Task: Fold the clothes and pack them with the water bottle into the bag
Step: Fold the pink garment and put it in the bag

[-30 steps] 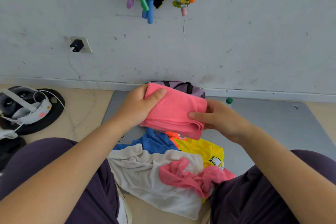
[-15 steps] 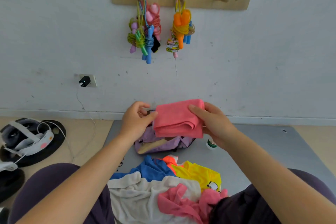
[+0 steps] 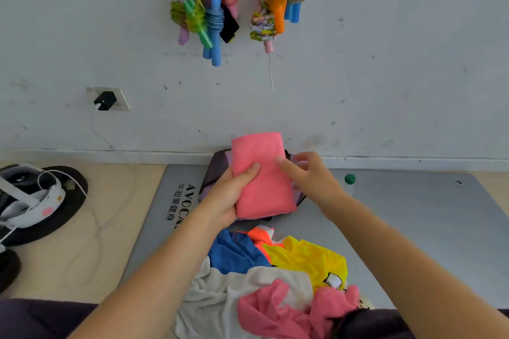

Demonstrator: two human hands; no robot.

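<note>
With our left hand (image 3: 228, 198) gripping the folded pink cloth (image 3: 261, 173) over the bag (image 3: 217, 170), our right hand (image 3: 308, 176), fingers loosely spread, should hold the bag's mouth wide so the cloth slides in flat.

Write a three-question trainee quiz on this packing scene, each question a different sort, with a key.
1. True or false: the left hand grips the folded pink cloth.
2. Multiple choice: the green-capped water bottle is A) inside the bag, B) on the grey mat to the right of the bag, C) in the right hand.
3. Fill in: the unfolded clothes pile lies between the person and the ____.

Key: 1 true; 2 B; 3 bag.
</note>
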